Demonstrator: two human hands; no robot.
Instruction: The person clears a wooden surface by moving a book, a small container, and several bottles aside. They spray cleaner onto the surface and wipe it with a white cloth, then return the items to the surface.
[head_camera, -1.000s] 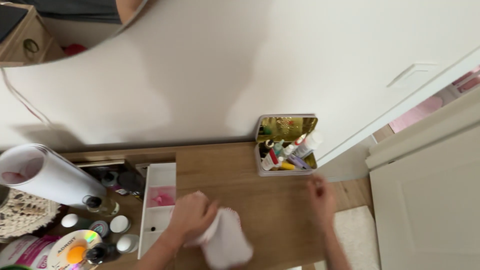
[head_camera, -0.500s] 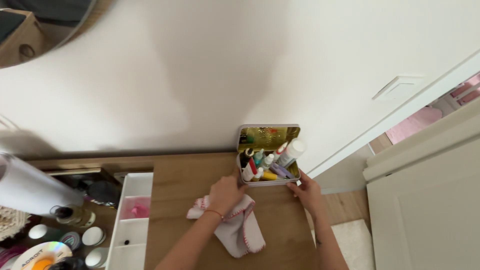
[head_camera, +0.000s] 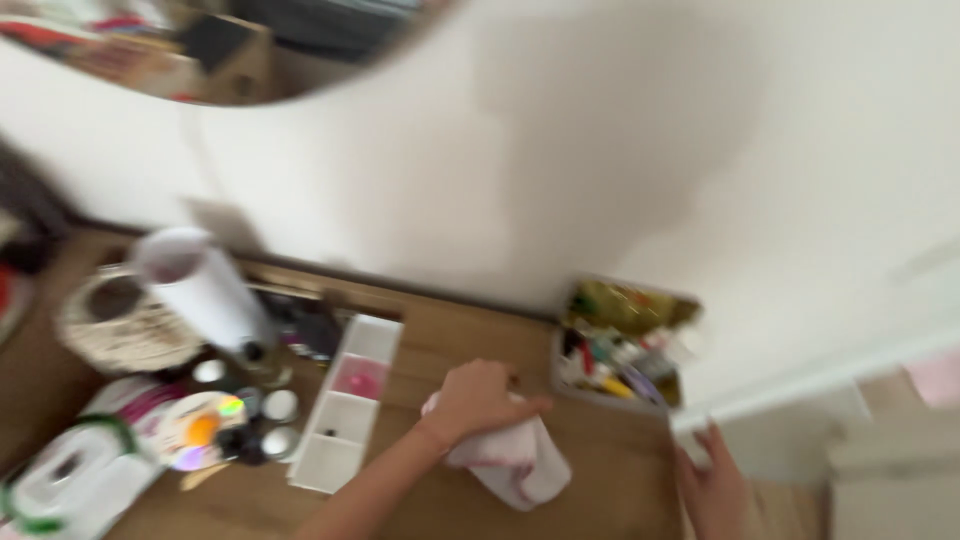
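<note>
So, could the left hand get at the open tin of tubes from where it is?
Probably yes: the left hand rests on the white cloth, and only bare desk lies between it and the tin.

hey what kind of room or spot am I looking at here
Probably a dressing table at home: a wooden tabletop against a white wall, a round mirror above it, and a small open tin packed with tubes and bottles that look like cosmetics.
</note>
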